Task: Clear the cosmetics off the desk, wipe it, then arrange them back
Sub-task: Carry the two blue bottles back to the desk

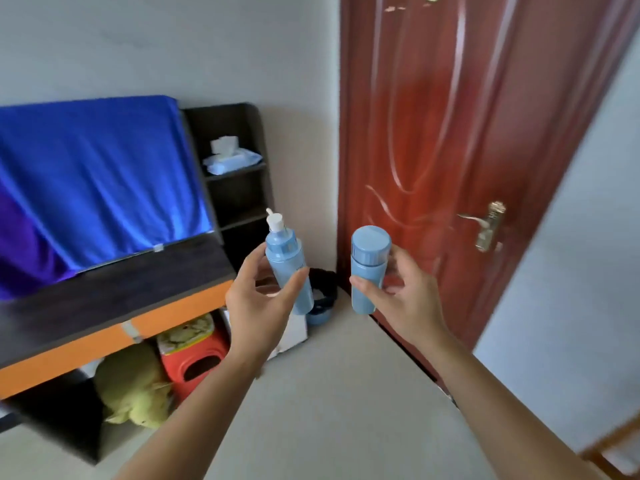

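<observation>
Two light-blue cosmetic bottles are in view, one in each of the person's two hands, both held in the air in front of the body, off the desk and to its right. The left hand (263,299) grips one pump bottle (287,261) with a white pump head. The thumb presses its right side and the fingers curl round the back, and the bottle leans slightly to the left at the top. The right hand (401,292) holds one capped bottle (367,265) with a wide blue lid, standing nearly upright. Its thumb lies across the front of the body and the fingers wrap behind from the right. Both forearms reach forward and upward from the bottom of the view, palms turned towards each other, the two bottles near one another but apart. At the left stands one desk (114,299) with a dark top and an orange front edge. Behind it hangs one blue cloth (97,174), beside one dark shelf unit (239,188) carrying one pack of wet wipes (232,157). Under the desk sit one red plastic stool (194,362) and one yellow-green plush toy (135,389). One red-brown door (467,133) with one brass handle (485,226) fills the right.
</observation>
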